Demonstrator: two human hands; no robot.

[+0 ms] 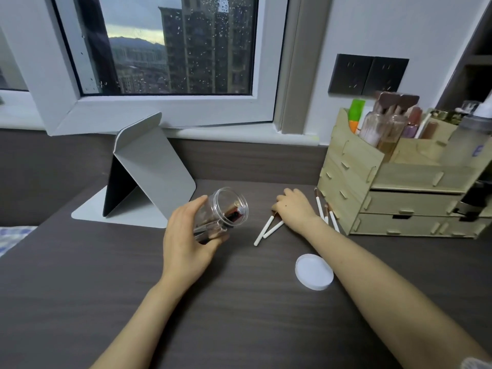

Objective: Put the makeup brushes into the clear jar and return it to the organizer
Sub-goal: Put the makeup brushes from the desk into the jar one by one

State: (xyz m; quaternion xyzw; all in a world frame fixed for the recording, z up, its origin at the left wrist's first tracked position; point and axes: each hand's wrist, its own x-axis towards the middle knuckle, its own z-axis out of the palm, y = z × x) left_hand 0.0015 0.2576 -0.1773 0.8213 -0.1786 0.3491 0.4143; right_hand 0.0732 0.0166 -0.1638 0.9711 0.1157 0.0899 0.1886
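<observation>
My left hand [186,235] grips the clear jar [226,211], tilted with its open mouth facing up and right; a few brushes lie inside it. My right hand [294,207] rests palm down on the dark desk over the heads of two white-handled brushes [269,229], fingers curled on them. Three more white-handled brushes [326,211] lie just right of that hand, against the wooden organizer [354,187]. The jar's round white lid [314,271] lies flat on the desk under my right forearm.
A grey folding mirror stand [149,171] stands at the back left of the desk. The organizer's top holds bottles and tubes [383,123]; its drawers are closed. A window sill runs behind, and black wall sockets [368,75] sit above the organizer.
</observation>
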